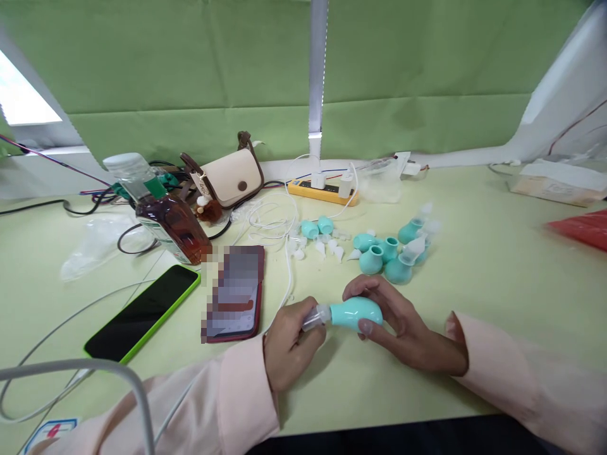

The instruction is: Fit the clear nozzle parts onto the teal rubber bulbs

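Observation:
A teal squeeze bulb (356,312) with a clear plastic tube piece (317,317) at its neck lies sideways between my hands, just above the table. My left hand (291,344) pinches the clear tube piece between thumb and fingers. Around the rounded end of the bulb, my right hand (403,325) curls with the thumb below and fingers above, gripping it. Beyond the right hand stand several loose teal bulbs (371,260), and one bulb (399,269) has a whitish tip piece in its mouth. Small white and clear nozzle parts (337,254) lie beside them.
Left of my hands lie a phone in a red case (258,303) and a black-screened phone (142,313) with a green edge. A bottle of brown liquid (173,221), a cream handbag (234,177) and a yellow power strip (303,191) stand behind, among white cables. Red plastic (583,229) lies far right.

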Tool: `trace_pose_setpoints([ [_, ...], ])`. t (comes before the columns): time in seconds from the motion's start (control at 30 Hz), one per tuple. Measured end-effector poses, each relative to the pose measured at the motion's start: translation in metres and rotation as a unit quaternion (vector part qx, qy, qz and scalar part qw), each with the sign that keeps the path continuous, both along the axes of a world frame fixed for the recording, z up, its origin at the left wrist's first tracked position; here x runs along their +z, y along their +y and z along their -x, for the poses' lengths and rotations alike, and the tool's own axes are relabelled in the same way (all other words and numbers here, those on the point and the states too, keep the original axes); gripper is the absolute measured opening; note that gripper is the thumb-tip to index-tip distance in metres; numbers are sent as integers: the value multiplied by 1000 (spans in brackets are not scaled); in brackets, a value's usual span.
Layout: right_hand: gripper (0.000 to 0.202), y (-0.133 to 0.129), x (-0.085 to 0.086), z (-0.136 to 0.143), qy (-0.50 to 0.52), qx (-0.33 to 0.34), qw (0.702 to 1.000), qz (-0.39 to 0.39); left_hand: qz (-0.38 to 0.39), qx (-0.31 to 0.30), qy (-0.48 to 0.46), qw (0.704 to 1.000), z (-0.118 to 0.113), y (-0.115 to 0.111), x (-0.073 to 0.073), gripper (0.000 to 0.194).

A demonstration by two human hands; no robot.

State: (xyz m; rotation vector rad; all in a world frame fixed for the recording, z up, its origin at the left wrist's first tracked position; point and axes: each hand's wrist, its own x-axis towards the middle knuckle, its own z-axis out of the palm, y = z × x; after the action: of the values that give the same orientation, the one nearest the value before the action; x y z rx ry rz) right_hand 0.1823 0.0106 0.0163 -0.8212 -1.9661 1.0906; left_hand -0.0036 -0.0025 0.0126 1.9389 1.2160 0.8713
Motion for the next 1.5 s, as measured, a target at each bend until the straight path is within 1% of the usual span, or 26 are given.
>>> trace_pose_setpoints([
  [0.13,17,-2,2,1,-48,20,998,-27,-36,-33,65,997,2,1,-2,16],
  [0.23,16,-3,3,3,-58,27,997,-32,-55,-38,87,994,4,3,-4,17],
  [0.33,18,-5,2,5,-85,51,994,-48,-68,-36,97,992,4,3,-5,18],
  [0.47,27,-8,-2,7,-113,67,985,-115,-82,-33,119,989,3,1,-8,20],
  [0.53,28,-8,-5,7,-127,76,977,-151,-91,-30,129,987,3,1,-10,20],
  [0.6,28,-8,-6,7,-139,93,970,-176,-100,-40,127,986,4,2,-12,19],
  [0.7,28,-7,-5,7,-140,108,969,-173,-120,-58,109,985,5,2,-14,17],
  [0.77,27,-8,-3,8,-129,105,976,-140,-136,-58,100,984,5,2,-15,16],
  [0.93,23,-11,5,10,-121,82,989,-22,-162,-52,104,980,4,1,-14,15],
  [1.03,18,-14,8,11,-113,72,988,74,-195,-40,118,973,3,1,-13,15],
  [1.17,24,-13,7,13,-78,91,964,237,-259,-22,167,951,3,1,-10,12],
  [1.27,27,-8,8,13,-51,115,948,293,-312,-19,211,926,3,1,-8,10],
  [1.37,28,-1,9,12,-33,148,930,335,-360,-21,234,903,2,0,-7,11],
  [1.5,27,6,9,12,19,178,894,410,-392,-22,241,888,1,-1,-7,11],
])
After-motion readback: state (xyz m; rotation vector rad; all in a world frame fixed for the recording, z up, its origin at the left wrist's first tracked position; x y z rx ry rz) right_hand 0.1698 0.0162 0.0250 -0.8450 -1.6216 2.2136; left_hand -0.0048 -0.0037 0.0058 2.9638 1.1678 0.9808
